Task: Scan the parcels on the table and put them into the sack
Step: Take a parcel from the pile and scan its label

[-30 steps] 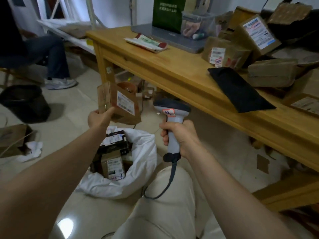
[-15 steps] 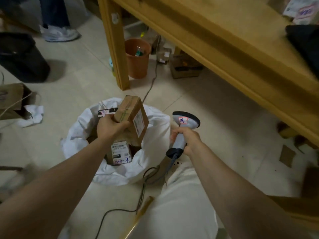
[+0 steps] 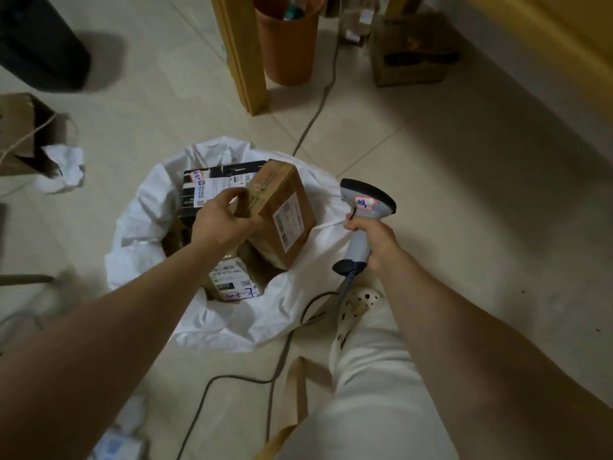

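A white sack (image 3: pixel 298 310) stands open on the floor below me. My left hand (image 3: pixel 222 224) grips a brown cardboard parcel (image 3: pixel 282 210) with a white label, tilted in the sack's mouth over the other parcels. Inside lie a black box (image 3: pixel 212 184) with a label and a small brown box (image 3: pixel 232 283) with blue writing. My right hand (image 3: pixel 374 240) holds a grey barcode scanner (image 3: pixel 365 207) by its handle at the sack's right rim. Its head points up and away, and its cable runs down to the floor.
A wooden table leg (image 3: pixel 245 54) stands beyond the sack, with an orange bin (image 3: pixel 288 41) and a brown box (image 3: pixel 411 51) behind it. A paper bag (image 3: pixel 26 134) and crumpled paper lie at left. A cable (image 3: pixel 311 121) crosses the floor. My white-trousered leg (image 3: pixel 374 386) is at bottom right.
My view has dropped from the table to the floor. My left hand has brought the brown parcel down from chest height into the sack's mouth. The scanner has lowered to the sack's rim.
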`<action>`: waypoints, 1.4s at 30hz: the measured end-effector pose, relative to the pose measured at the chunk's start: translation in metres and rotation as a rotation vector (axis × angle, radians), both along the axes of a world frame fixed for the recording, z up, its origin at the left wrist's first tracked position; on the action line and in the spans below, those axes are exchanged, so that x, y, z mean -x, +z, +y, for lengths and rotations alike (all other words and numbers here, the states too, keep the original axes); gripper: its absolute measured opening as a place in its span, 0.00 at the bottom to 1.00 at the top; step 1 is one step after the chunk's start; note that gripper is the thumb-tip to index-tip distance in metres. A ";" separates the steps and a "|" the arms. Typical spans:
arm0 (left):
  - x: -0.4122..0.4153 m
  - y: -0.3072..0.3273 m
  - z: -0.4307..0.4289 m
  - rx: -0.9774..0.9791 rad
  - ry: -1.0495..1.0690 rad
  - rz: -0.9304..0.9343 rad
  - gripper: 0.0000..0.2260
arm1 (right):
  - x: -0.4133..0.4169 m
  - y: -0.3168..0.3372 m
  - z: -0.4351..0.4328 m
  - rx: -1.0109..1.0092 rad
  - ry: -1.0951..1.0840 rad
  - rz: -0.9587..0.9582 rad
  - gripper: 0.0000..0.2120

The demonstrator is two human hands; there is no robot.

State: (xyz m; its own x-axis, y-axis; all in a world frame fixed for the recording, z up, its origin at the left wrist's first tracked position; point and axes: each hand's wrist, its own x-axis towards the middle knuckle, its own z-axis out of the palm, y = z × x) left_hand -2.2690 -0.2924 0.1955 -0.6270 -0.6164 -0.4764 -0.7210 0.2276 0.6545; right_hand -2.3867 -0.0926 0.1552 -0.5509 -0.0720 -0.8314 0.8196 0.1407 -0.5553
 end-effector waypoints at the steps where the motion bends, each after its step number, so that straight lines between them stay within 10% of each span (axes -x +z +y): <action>1: 0.001 -0.001 0.000 -0.003 -0.006 -0.010 0.29 | 0.001 -0.003 -0.001 -0.006 0.021 -0.012 0.14; 21: 0.030 -0.025 0.048 0.206 -0.618 -0.335 0.18 | -0.024 0.095 0.009 -0.039 -0.122 0.288 0.12; 29: 0.036 -0.035 0.077 0.156 -0.479 0.001 0.18 | -0.036 0.113 0.013 -0.019 -0.019 0.338 0.10; 34: 0.030 -0.030 0.075 0.152 -0.832 -0.364 0.29 | -0.028 0.103 0.019 -0.189 -0.024 0.280 0.16; 42: 0.049 0.057 0.102 0.281 -0.471 0.133 0.17 | -0.050 0.144 0.059 -0.017 -0.158 0.275 0.07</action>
